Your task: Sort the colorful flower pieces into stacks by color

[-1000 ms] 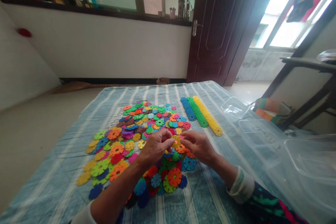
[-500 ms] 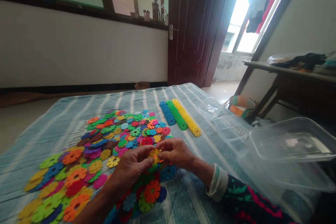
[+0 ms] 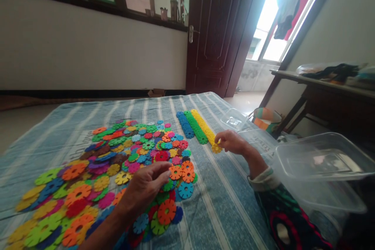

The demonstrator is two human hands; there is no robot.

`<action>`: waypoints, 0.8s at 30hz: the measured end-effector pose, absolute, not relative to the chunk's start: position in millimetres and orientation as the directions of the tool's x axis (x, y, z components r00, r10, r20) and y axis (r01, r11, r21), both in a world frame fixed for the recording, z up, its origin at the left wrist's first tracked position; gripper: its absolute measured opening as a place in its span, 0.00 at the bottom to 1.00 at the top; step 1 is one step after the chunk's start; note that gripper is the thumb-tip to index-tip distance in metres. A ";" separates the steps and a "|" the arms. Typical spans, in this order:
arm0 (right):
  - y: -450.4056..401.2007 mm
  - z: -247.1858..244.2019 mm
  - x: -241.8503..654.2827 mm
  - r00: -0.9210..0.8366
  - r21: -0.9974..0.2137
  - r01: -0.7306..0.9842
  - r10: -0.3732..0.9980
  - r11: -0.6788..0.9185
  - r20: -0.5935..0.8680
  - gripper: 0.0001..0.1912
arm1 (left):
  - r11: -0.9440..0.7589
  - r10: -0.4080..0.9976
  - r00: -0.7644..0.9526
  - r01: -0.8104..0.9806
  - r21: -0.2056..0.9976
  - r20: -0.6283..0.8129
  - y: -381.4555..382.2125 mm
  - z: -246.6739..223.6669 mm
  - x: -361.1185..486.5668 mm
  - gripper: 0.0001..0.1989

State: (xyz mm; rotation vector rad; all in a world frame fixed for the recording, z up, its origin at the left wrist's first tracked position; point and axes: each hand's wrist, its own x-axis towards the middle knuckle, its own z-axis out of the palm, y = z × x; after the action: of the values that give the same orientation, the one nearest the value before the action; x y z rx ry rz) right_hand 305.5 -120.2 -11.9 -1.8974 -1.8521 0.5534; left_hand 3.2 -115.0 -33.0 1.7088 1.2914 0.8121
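Was, by all appearance, at the step of lengthening the yellow row (image 3: 203, 127), the rightmost of three lines on the striped cloth (image 3: 211, 191). Seemed to pinch a yellow disc (image 3: 216, 148) by its edge in the right hand (image 3: 233, 141), with fingers and thumb drawn narrowly together right at the near end of that row. Could not tell from this view whether resting flat or slightly raised. Showed nothing between the thumb and forefinger of the left hand (image 3: 149, 179), set a little apart over the right part of the loose discs (image 3: 101, 183). Had the green row (image 3: 195, 127) just beside the yellow one, then the blue row (image 3: 185, 125), shorter, to the left of the green, and clear boxes (image 3: 307, 156) off to the right. Called next, in judgement, for lining up the disc with its row, avoiding a nudge to the pieces already in line, and parting the right fingertips gently so as not to drag it
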 end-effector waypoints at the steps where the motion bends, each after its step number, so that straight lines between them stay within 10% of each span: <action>1: -119.7 -13.4 309.9 0.041 -0.521 0.853 0.999 -0.031 0.008 0.12 | -0.130 0.956 0.293 0.421 0.898 0.001 -114.5 -34.6 3.1 0.17; 24: -118.5 -22.7 318.9 0.169 -0.205 0.962 0.982 -0.182 -0.078 0.13 | -0.197 0.936 0.351 0.449 0.871 0.030 -117.8 -35.9 1.6 0.14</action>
State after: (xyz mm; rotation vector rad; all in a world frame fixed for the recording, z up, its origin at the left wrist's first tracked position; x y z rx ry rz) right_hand 318.9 -118.5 -22.7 -2.3171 -1.9357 0.2919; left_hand 1.6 -117.8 -35.9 1.7989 1.2231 0.7517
